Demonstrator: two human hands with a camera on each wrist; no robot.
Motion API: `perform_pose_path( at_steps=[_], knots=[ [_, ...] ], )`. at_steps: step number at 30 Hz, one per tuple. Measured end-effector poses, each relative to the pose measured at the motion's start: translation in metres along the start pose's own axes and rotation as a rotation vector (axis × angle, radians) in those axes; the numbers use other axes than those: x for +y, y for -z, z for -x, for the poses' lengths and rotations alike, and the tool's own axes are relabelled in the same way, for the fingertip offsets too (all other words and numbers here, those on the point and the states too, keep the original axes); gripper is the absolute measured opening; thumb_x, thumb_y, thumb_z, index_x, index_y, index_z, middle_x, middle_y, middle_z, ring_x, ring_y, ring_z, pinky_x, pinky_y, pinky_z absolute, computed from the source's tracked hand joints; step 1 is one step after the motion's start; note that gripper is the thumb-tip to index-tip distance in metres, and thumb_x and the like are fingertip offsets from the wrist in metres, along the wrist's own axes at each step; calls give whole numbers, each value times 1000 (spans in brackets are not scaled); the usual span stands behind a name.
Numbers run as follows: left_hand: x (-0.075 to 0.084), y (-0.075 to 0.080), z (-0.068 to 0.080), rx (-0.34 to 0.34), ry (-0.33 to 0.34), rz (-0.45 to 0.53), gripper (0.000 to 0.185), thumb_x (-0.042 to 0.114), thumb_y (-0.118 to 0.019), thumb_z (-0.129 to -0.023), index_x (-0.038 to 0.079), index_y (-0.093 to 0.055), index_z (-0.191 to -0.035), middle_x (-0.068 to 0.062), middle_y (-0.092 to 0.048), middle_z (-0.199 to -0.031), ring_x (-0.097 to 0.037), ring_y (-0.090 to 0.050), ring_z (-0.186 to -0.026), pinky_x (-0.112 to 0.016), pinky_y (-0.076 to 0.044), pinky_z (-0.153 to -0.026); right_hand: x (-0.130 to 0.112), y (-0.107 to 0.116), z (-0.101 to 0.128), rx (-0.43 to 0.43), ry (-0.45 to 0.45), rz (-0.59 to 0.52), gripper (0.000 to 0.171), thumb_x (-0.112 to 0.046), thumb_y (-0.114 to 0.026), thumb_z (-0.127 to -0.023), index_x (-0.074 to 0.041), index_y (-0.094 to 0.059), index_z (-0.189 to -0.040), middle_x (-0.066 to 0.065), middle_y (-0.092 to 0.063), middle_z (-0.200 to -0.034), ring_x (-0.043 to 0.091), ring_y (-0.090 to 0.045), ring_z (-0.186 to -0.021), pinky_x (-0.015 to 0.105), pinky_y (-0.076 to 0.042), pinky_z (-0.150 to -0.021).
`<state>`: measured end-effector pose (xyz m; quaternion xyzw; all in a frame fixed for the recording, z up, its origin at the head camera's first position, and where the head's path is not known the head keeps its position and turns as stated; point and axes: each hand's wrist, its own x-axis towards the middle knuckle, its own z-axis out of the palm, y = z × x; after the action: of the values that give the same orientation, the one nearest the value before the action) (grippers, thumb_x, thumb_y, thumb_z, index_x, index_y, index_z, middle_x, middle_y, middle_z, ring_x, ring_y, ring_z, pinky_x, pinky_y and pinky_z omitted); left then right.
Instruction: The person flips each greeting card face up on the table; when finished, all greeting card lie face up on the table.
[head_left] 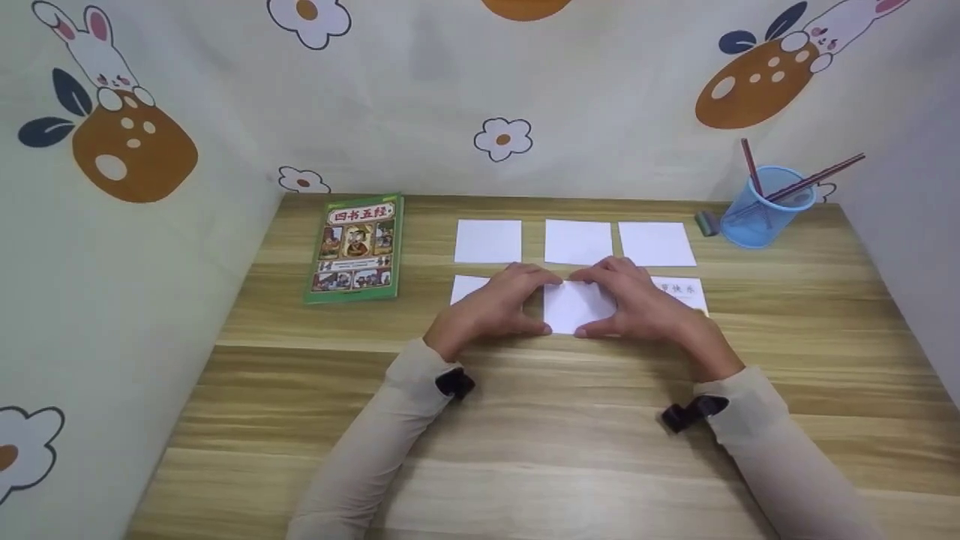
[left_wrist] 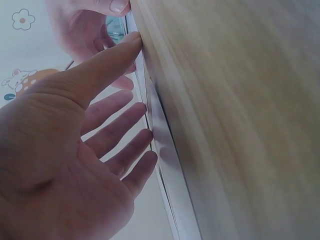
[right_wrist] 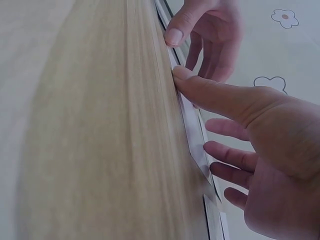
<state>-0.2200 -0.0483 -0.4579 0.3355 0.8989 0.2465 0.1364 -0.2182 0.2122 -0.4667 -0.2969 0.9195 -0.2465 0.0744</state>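
Observation:
A blank white card (head_left: pixel 574 307) lies on the wooden table in the middle of the front row. My left hand (head_left: pixel 499 304) reaches its left side, thumb by the near corner and index finger by the far one. Across from it, my right hand (head_left: pixel 637 304) touches the right part, thumb at the near edge and index finger at the far edge. In the wrist views the fingers of both hands are spread and mostly straight. Another white card (head_left: pixel 466 286) shows partly beneath the left hand. The right hand partly hides a card with printed characters (head_left: pixel 686 291).
Behind the hands is a row of three blank cards (head_left: pixel 577 241). A green-bordered book (head_left: pixel 356 247) lies at the left. At the back right stands a blue mesh cup (head_left: pixel 757 217) with pencils, beside a small dark block (head_left: pixel 706 223). A patterned curtain (head_left: pixel 405 97) hangs behind the table.

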Motion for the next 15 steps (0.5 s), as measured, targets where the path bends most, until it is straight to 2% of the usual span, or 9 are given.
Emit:
perform_pose_path(
  at_steps=[5, 11, 15],
  knots=[
    [-1, -1, 1, -5, 7, 32, 77, 36, -82, -84, 16, -46, -149, -4, -48, -151, -20, -37, -144, -37, -32, -122, 1, -2, 0, 3, 9, -6, 82, -55, -86, -72, -25, -55, -141, 3, -54, -124, 20, -43, -117, 38, -34, -95],
    [-3, -1, 0, 2, -30, 50, 76, 33, -81, -84, 17, -46, -149, -2, -48, -151, -19, -37, -144, -37, -33, -120, 1, -1, 0, 22, 30, -16, 81, -50, -89, -71, -24, -56, -140, 6, -55, -122, 21, -43, -116, 39, -33, -96],
    [-3, -1, 0, 16, -36, 63, 77, 31, -83, -82, 19, -47, -149, -2, -47, -147, -19, -39, -138, -37, -37, -117, -1, 0, 0, 29, 23, -10, 82, -50, -89, -70, -24, -56, -140, 7, -54, -124, 23, -42, -119, 41, -32, -98]
  ],
)
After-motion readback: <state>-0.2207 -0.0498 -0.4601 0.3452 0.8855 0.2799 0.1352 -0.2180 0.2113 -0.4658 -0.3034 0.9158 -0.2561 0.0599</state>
